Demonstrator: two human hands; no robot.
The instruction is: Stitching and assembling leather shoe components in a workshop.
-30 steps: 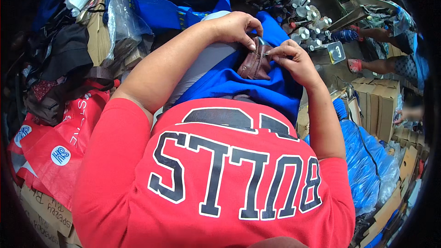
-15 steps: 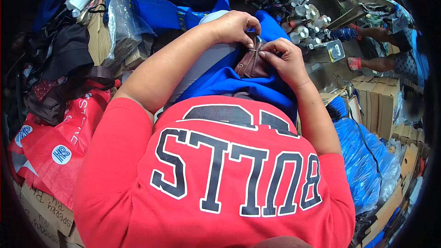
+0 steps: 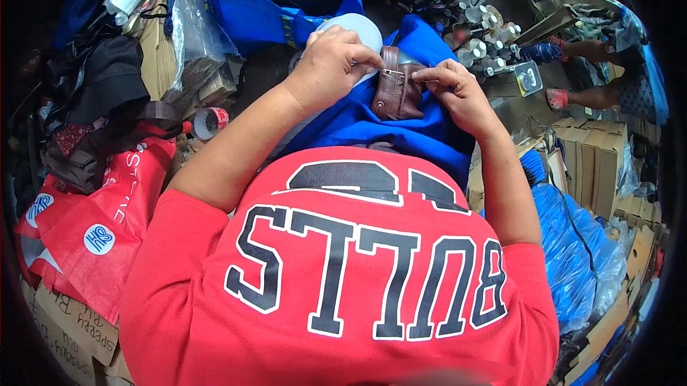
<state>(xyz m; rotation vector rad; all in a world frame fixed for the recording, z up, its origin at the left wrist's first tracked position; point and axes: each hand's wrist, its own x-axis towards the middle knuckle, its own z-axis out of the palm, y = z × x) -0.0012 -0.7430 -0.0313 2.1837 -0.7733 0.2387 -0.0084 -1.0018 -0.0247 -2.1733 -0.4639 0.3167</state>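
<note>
When I looked down at my red shirt point(image 3: 329, 257): it filled most of what I saw, and it had big dark letters with white edges.
Red bag point(image 3: 129, 218): it lay off to my left, with white marks on it.
Blue cloth point(image 3: 343, 125): it lay in folds over my lap.
Blue bag point(image 3: 247, 27): it was ahead of me, to the left, with its top open.
Blue plastic point(image 3: 572, 243): it was heaped on my right, under a thin dark cord.
Cardboard boxes point(image 3: 587, 164): they stood just past the plastic.
Bottles point(image 3: 472, 50): a bunch of them was ahead, to the right.
Left hand point(image 3: 335, 64): my thumb and pointing finger were close together by the left edge of the leather; I could not tell what they pinched.
Right hand point(image 3: 461, 93): it was apart from my left hand, fingertips at the other edge; I could not tell how tight.
Brown leather piece point(image 3: 395, 100): it sat on the blue cloth, between my hands.
Thin shiny bit point(image 3: 393, 72): it crossed the leather near my left fingertips.
</note>
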